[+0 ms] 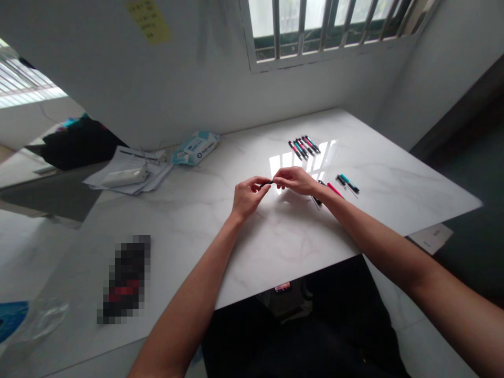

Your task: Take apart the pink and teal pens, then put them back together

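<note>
Above the middle of the white marble-patterned table (pixel 189 231), my left hand (pixel 247 197) pinches a short black pen part (pixel 266 184) between thumb and fingers. My right hand (pixel 294 180) closes on the far end of the same piece, so its fingertips hide that end. Under and beside my right forearm lie pen pieces: a pink barrel (pixel 334 190), dark parts partly covered by the arm, and a teal barrel (pixel 349 183) with a black piece (pixel 340 181) beside it. Farther back, several pens (pixel 304 147) in red, teal and black lie in a row.
A blue-and-white wipes pack (pixel 197 148) lies at the back left, next to papers (pixel 102 167) with a white device (pixel 125 177) on them. A pixelated dark object (pixel 128 278) is at the left front. The wall and barred window (pixel 307 31) stand behind the table.
</note>
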Demonstrator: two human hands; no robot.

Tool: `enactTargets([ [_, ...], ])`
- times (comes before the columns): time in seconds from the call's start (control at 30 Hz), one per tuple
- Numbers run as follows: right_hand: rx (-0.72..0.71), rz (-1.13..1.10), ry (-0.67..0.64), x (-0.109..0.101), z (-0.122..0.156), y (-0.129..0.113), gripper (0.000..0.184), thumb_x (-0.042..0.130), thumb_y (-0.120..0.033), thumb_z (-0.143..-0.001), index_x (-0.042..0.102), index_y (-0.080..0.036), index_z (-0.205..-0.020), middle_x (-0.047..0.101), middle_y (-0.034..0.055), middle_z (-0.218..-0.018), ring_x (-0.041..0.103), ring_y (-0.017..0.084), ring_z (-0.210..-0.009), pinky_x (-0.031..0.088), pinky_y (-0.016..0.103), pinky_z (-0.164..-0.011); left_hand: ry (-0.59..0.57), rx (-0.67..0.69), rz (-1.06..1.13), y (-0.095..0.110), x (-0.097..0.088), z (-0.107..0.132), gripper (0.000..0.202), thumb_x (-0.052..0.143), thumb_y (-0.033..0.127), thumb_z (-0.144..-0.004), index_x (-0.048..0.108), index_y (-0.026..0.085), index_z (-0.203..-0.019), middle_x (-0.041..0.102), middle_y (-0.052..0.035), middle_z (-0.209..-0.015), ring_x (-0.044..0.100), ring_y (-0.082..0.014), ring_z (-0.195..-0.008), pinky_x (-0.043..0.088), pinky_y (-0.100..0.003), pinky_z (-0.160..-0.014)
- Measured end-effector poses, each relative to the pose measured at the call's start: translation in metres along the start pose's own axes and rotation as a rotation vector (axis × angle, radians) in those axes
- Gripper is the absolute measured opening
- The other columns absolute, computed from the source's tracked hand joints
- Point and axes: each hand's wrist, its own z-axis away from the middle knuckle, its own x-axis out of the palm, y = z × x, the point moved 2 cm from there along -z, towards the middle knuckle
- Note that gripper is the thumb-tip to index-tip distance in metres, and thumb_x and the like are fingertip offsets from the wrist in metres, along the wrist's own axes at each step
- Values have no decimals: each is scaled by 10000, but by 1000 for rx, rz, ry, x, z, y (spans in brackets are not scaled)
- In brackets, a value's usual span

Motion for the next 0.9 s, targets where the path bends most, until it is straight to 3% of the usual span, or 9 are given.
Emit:
enactTargets([
  [0.4,-11,116,2,-5,1,-1,468,609,-576,-962,728,-152,-803,712,42,-716,594,135,-632,431,261,-617,-18,-21,21,3,2,1,258,739,438,-863,810,226,-992,806,-52,-956,682,-170,-701,514,-290,-671],
  [0.57,-31,115,17,-6,1,1,413,691,-569,-904,744,-162,-959,721,42,-839,582,135,-665,414,253,-604,-17,-31,43,4,0,0,277,742,452,-863,809,216,-991,806,-60,-958,691,-172,-704,514,-285,-662],
  [0.67,-33,145,5,-6,1,3,428,640,-566,-941,732,-157,-857,686,32,-759,544,130,-641,382,255,-586,-12,-38,50,4,0,0,286,752,460,-853,806,214,-989,806,-62,-956,703,-178,-711,516,-283,-656],
  [0.8,-45,113,21,-5,2,1,384,673,-548,-925,732,-171,-970,693,28,-821,539,124,-638,392,255,-590,-19,-41,61,4,0,0,297,748,470,-853,805,213,-992,805,-67,-957,704,-180,-709,512,-281,-639],
  [0.9,-57,107,18,-6,2,-1,358,674,-524,-929,725,-169,-924,685,27,-785,538,131,-643,395,260,-600,-25,-37,64,3,-1,0,289,745,462,-857,806,213,-991,804,-64,-942,698,-177,-703,508,-283,-637],
])
